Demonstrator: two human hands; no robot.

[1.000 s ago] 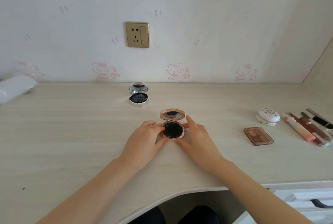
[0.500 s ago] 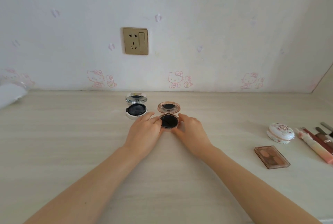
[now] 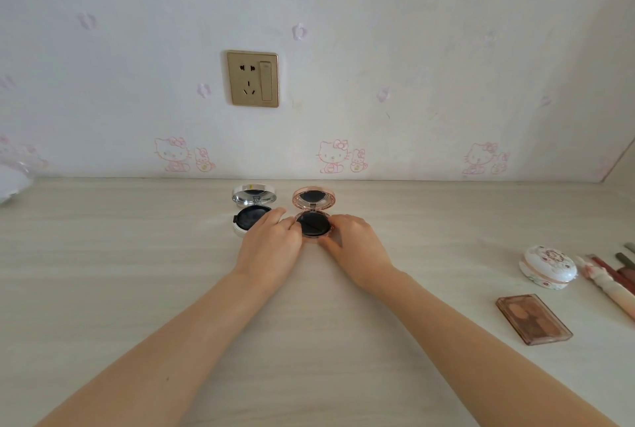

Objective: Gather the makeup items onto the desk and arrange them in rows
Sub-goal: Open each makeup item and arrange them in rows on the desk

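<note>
I see a pink compact (image 3: 313, 217) far back on the desk (image 3: 103, 272). Its lid stands up and there is a dark pad inside. My left hand (image 3: 271, 244) and right hand (image 3: 357, 248) hold it by its sides. Just beside it on the left sits a silver compact (image 3: 252, 210), open too. Well off to the right lie a round white box with flowers (image 3: 547, 266), a flat brown eye shadow case (image 3: 534, 319) nearer the front, and some thin tubes (image 3: 615, 285) at the edge.

pale wallpapered wall (image 3: 378, 48) with pink cat prints (image 3: 332, 156), 1 gold socket (image 3: 252, 78), light wood-grain desk (image 3: 103, 272).
</note>
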